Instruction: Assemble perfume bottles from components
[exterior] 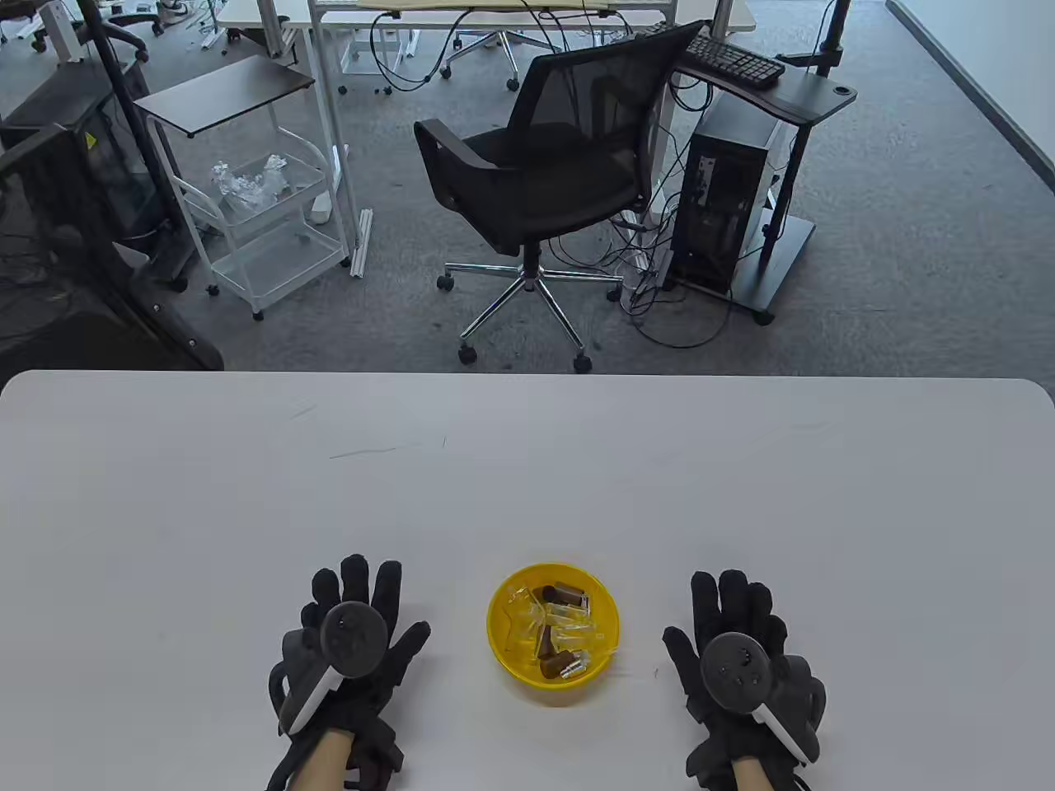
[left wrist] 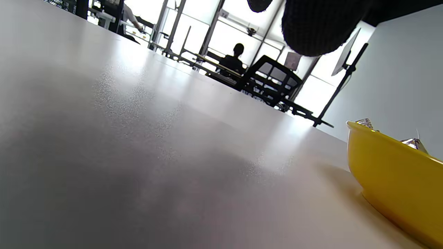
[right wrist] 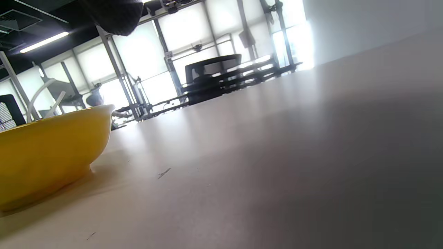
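Observation:
A yellow bowl (exterior: 505, 651) stands near the table's front edge, between my hands. It holds several perfume parts: clear glass bottles (exterior: 569, 633), brown caps (exterior: 569, 594) and a silver sprayer piece (exterior: 574, 669). My left hand (exterior: 363, 610) lies flat on the table left of the bowl, fingers spread, holding nothing. My right hand (exterior: 733, 618) lies flat to the right of the bowl, fingers spread, holding nothing. The bowl's wall shows at the right of the left wrist view (left wrist: 391, 180) and at the left of the right wrist view (right wrist: 45, 152).
The white table (exterior: 527, 478) stretches wide behind the bowl. Beyond its far edge stand a black office chair (exterior: 536, 181), a white cart (exterior: 264, 222) and a computer stand (exterior: 742, 189).

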A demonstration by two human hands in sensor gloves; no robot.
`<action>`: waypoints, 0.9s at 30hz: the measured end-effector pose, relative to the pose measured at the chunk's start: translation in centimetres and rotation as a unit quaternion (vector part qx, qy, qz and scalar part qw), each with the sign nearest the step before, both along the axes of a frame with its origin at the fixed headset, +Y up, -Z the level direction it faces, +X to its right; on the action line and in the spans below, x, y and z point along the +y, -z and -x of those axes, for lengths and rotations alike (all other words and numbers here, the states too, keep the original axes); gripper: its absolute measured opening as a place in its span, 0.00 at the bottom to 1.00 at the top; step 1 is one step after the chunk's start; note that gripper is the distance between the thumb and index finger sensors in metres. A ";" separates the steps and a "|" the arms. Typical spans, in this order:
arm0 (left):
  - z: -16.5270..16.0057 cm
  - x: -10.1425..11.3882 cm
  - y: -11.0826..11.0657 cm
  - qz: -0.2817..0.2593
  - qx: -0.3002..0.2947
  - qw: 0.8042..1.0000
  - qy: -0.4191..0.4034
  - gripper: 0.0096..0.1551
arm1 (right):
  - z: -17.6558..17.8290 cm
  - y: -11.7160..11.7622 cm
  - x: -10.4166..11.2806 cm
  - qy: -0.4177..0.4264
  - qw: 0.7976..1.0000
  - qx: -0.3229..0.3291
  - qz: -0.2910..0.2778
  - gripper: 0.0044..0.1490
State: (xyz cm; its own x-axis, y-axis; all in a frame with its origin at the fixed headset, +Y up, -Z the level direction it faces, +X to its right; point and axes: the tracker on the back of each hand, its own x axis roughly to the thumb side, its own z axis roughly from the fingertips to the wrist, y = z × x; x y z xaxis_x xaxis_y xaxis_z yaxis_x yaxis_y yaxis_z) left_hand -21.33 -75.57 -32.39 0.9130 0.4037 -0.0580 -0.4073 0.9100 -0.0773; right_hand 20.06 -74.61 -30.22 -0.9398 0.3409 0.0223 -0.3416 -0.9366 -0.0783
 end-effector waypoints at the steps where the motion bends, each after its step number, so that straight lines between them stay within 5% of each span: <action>1: -0.1 0.0 0.0 0.001 -0.002 1.000 0.005 0.47 | 0.1 0.0 0.0 -0.001 1.000 0.001 0.000 0.43; 14: -0.4 -0.3 0.3 0.008 -0.011 1.000 0.002 0.47 | -0.1 0.2 -0.3 0.010 1.000 0.000 0.009 0.43; 27: -3.2 1.4 -0.2 -0.030 -0.086 0.996 -0.024 0.46 | -0.4 0.1 0.0 0.022 1.000 -0.002 0.001 0.43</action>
State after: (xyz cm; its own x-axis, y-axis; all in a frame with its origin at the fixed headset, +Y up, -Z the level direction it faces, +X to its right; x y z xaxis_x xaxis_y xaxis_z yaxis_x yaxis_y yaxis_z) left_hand -18.12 -74.15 -32.18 0.8869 0.4451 0.1238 -0.4358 0.8950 -0.0954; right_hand 20.43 -74.58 -30.30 -0.9243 0.3813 0.0175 -0.3814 -0.9211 -0.0774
